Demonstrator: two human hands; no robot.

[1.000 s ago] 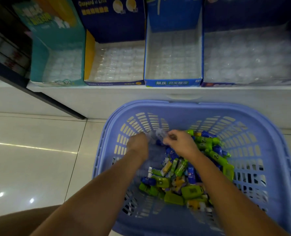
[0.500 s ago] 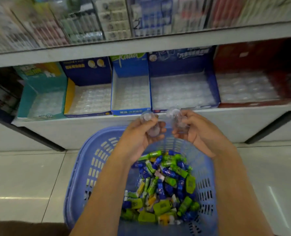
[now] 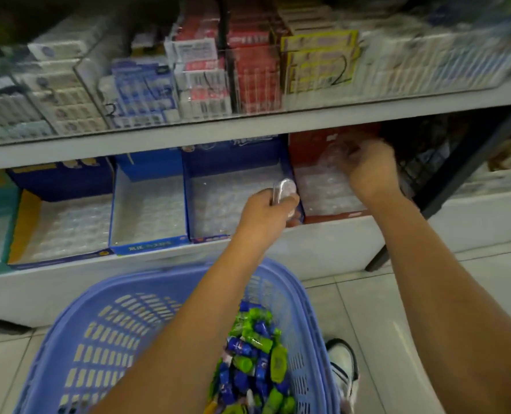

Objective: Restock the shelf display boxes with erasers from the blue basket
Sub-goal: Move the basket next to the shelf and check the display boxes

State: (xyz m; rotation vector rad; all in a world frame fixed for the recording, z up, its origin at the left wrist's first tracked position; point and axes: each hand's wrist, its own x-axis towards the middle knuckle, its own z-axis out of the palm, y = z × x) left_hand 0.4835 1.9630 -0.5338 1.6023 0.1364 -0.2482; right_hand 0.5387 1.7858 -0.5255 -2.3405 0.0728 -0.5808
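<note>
While the green and blue wrapped erasers (image 3: 254, 360) fill the perforated blue plastic basket (image 3: 104, 333) on the floor, your left hand (image 3: 267, 215) grips a clear capsule (image 3: 284, 189); your right hand (image 3: 368, 168) closes inside the red display box (image 3: 332, 216). The boxes look unfilled; restocking has barely begun.

basket (image 3: 104, 330) on floor, before shelf (image 3: 188, 258) | erasers (image 3: 254, 363) in basket | display boxes (image 3: 149, 210) side by side on shelf

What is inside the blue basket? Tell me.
The blue basket holds a heap of small green and blue wrapped erasers piled at its right side. The left forearm crosses over the basket, so whatever lies beneath it is hidden.
</note>
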